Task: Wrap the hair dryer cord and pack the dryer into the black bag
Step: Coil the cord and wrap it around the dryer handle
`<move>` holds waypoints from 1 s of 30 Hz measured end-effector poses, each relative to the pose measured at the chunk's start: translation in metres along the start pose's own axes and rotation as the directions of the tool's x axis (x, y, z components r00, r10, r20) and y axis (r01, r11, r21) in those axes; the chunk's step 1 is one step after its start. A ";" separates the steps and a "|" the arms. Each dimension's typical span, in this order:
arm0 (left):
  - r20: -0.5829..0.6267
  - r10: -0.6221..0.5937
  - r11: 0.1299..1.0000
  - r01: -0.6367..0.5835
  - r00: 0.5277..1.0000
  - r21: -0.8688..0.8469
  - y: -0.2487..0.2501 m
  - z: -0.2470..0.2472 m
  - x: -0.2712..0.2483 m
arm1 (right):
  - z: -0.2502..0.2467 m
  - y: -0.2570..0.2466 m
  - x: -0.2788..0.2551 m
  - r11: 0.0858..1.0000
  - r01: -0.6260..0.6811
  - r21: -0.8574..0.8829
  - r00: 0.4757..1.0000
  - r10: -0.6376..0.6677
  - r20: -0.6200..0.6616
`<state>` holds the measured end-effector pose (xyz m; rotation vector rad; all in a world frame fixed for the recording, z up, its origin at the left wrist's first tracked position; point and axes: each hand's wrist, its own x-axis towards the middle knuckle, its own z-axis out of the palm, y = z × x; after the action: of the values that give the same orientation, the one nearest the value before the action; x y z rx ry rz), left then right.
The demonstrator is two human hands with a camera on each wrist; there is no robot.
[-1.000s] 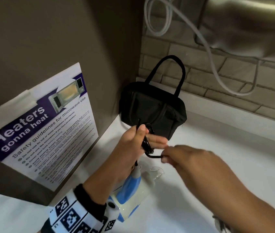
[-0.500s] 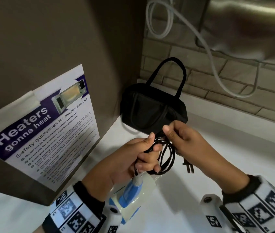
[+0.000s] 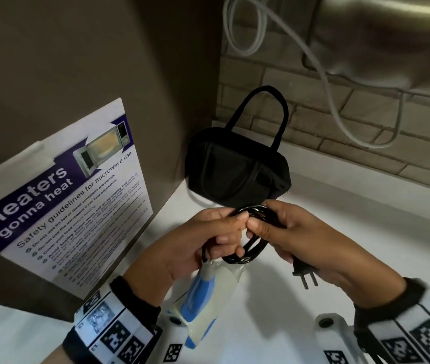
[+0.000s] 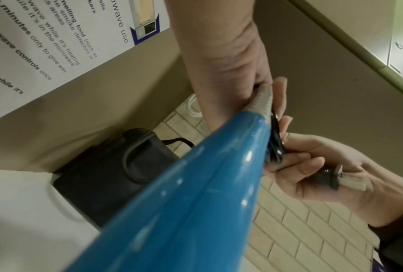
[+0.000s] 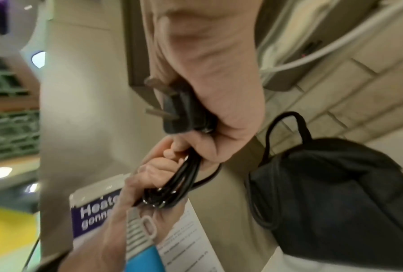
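A blue and cream hair dryer hangs below my left hand, which grips its handle end together with a coil of black cord. In the left wrist view the blue handle fills the frame. My right hand holds the coil's right side, and the plug sticks out under its palm. The right wrist view shows the plug and the bunched cord in both hands. The black bag sits just behind my hands in the counter's corner, handles up.
A brown cabinet side with a taped microwave safety poster stands on the left. A brick wall runs behind, with a white cable looping down from a metal appliance. The white counter stretches right.
The right hand brought the cord round into a coil and closed in on the left hand. The plug end, free half a second ago, now sits under the right palm.
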<state>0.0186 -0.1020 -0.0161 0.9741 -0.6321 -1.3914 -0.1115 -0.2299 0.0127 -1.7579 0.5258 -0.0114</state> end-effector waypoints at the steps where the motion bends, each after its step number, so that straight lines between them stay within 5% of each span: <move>1: -0.016 0.009 1.000 -0.009 1.000 0.001 0.001 0.000 0.000 | -0.002 0.001 0.000 0.992 -0.026 0.123 0.999 0.020 0.048; 4: -0.044 -0.001 0.999 -0.002 0.999 -0.053 -0.002 -0.005 -0.001 | -0.008 0.001 0.000 0.872 -0.179 0.456 0.965 0.065 0.255; 7: -0.013 -0.040 0.985 0.037 0.999 -0.169 -0.004 -0.007 -0.003 | -0.011 0.002 -0.002 0.810 -0.277 0.517 0.933 0.097 0.348; 11: -0.014 -0.082 0.982 0.078 0.997 -0.170 -0.006 -0.011 -0.001 | -0.010 -0.001 -0.005 0.829 -0.266 0.493 0.948 0.132 0.291; 20: -0.083 0.061 0.998 -0.063 0.995 -0.012 -0.011 -0.005 -0.007 | -0.003 0.006 0.001 0.706 -0.186 0.683 0.983 0.134 0.129; 26: -0.195 0.075 0.968 -0.024 0.978 0.251 -0.010 -0.006 -0.012 | -0.011 0.006 -0.003 0.853 -0.140 0.503 0.984 0.064 0.166; 30: -0.184 0.077 0.928 -0.003 0.980 0.373 -0.006 -0.002 -0.015 | -0.036 0.008 -0.004 0.999 -0.052 0.007 0.998 0.052 0.022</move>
<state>0.0152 -0.0867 -0.0192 1.3745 -0.7782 -1.1401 -0.1284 -0.2625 0.0155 -1.7350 0.5542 0.0424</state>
